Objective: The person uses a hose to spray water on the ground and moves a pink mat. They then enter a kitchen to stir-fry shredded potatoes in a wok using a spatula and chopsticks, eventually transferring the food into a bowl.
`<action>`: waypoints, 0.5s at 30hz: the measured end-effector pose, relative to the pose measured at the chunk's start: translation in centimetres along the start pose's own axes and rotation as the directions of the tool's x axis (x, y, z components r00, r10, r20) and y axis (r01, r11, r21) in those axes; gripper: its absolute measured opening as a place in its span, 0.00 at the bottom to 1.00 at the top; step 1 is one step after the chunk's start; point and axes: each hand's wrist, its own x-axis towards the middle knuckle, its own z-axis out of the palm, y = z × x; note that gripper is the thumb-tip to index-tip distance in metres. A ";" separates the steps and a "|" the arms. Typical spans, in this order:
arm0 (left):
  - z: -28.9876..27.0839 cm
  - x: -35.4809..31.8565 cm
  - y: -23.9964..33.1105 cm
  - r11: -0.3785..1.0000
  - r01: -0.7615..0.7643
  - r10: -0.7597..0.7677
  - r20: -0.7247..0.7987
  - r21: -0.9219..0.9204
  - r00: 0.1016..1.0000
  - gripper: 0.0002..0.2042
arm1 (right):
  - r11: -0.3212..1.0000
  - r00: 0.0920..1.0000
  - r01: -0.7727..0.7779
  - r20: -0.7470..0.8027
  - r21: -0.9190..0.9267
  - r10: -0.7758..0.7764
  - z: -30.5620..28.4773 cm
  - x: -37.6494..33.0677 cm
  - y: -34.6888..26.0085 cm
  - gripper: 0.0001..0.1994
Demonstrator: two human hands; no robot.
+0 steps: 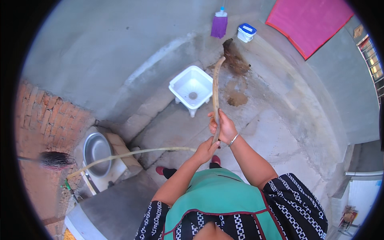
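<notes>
A long pale-yellow hose (216,86) runs through both my hands, its free end pointing up and away in front of me. My right hand (226,129), with a bracelet at the wrist, wraps round it. Just below, my left hand (206,150) is closed on the lower part of the same hose. From there the hose bends left to a green tap fitting (67,183). A white square basin (191,76) on short legs, with a round drain in its floor, stands beyond my hands, left of the hose. No water shows leaving the hose end.
At left, a metal bowl (90,150) sits by a brick wall (48,116), near a dark-bristled brush (58,159). A grey-topped counter (120,204) lies lower left. Purple mop (219,26) and blue-lidded bucket (245,34) are at the far wall, near wet brown stains (237,96). A pink cloth (310,24) hangs at right.
</notes>
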 end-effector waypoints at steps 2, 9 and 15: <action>4.1 -0.4 1.4 0.997 0.076 -0.075 0.099 -0.006 0.992 0.18 | 0.973 0.982 0.084 -0.146 -0.216 -0.118 -2.1 -1.7 -1.9 0.20; 10.7 -5.9 6.0 0.918 0.058 -0.178 0.278 0.392 0.944 0.16 | 0.921 0.803 0.114 -0.512 -0.372 -0.306 -12.1 -2.7 -13.1 0.15; 17.8 -12.6 6.9 0.911 -0.029 -0.161 0.419 0.412 0.894 0.17 | 0.921 0.785 0.074 -0.547 -0.382 -0.290 -17.7 -10.3 -15.5 0.18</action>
